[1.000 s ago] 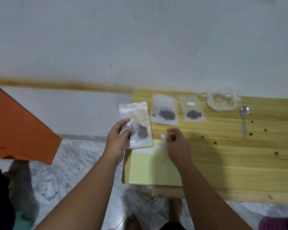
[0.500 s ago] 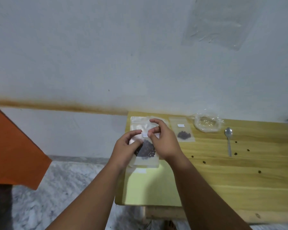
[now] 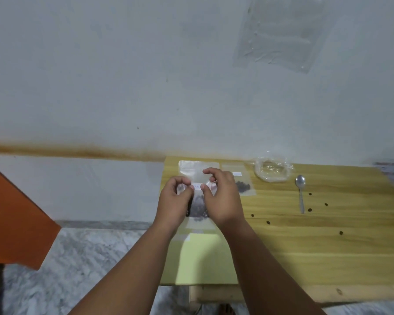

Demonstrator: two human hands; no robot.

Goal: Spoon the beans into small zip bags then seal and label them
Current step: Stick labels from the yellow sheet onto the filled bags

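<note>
Zip bag, long axis pointing toward the wall, held above the bench's far-left corner between both hands: left hand pinches its left side, right hand, equally near, pinches the label onto its face.

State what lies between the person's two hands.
A small white label lies between the left hand and the right hand, on the bag of beans that both pinch. The head view shows it.
</note>
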